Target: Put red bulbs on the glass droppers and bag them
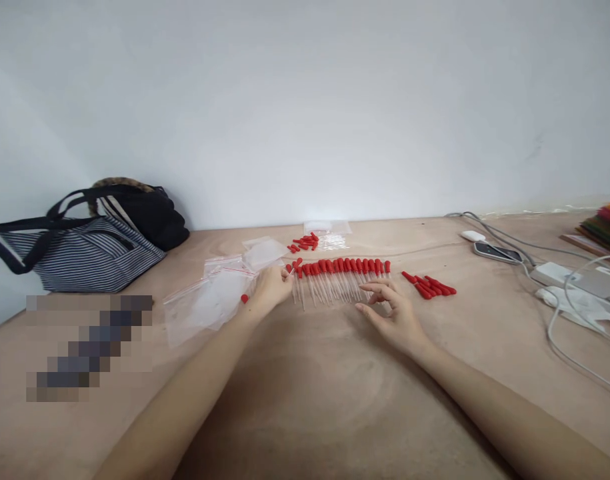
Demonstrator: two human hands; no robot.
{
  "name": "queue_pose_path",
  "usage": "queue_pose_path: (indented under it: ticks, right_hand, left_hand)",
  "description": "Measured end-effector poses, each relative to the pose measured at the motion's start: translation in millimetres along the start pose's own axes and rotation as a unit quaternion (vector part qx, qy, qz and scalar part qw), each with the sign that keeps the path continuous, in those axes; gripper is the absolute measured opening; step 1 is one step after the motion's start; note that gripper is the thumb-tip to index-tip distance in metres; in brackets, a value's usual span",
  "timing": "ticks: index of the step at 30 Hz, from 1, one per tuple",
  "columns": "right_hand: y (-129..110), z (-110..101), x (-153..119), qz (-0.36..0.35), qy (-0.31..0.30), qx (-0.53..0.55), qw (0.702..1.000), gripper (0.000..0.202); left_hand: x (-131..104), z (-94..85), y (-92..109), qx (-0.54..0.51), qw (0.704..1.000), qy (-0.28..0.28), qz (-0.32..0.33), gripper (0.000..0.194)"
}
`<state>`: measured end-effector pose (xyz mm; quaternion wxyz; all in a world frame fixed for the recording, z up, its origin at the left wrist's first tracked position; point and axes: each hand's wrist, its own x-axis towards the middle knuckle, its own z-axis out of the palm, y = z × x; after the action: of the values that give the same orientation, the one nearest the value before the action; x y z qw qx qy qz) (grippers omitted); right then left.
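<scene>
Clear droppers with red bulbs (341,265) lie side by side in a row, their thin stems pointing toward me. At the row's left end my left hand (275,285) is closed in a pinch on a dropper. My right hand (391,310) hovers over the stems at the right end, thumb and fingers apart, holding nothing. A loose red bulb (245,299) lies left of my left hand. Loose red bulbs (305,241) lie behind the row, beside small clear tubes (333,241). More red bulbs (435,287) are heaped to the right.
Clear zip bags (205,300) overlap at the left of my left hand. A striped bag (92,257) and a black bag (159,217) stand at the back left. On the right are a phone-like device (498,252), a white power strip (559,277), cables and coloured sheets (605,227).
</scene>
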<state>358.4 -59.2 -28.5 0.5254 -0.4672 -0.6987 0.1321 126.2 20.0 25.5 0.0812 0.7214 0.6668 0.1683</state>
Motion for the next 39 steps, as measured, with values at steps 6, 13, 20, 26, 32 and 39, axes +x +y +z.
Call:
queue_pose_path:
  ticks: [6,13,20,26,32,39]
  right_hand:
    - [-3.8,-0.1,-1.6,0.001,-0.001,-0.015,1.0,0.024]
    - [-3.7,-1.5,-0.7,0.016,0.004,-0.025,1.0,0.022]
    - [-6.3,-1.5,-0.3,0.025,-0.003,-0.034,0.999,0.021]
    - [0.0,-10.3,4.7,0.028,0.024,-0.044,0.998,0.019]
    - [16.0,-16.3,8.5,0.041,0.046,-0.071,0.996,0.021]
    - [26.1,-34.5,16.9,0.054,0.003,-0.254,0.966,0.018]
  left_hand:
    - [7.9,17.5,17.7,0.056,0.998,-0.016,-0.02,0.018]
    - [13.7,23.4,22.8,0.084,0.994,-0.056,-0.045,0.022]
    - [12.8,23.7,24.4,0.091,0.992,-0.077,-0.038,0.025]
    - [15.1,-4.1,-4.4,0.099,0.993,-0.057,-0.043,0.026]
    - [11.0,-21.3,-42.4,0.13,0.988,-0.036,-0.07,0.017]
    - [5.6,-0.5,-27.7,0.174,0.983,-0.002,-0.054,0.029]
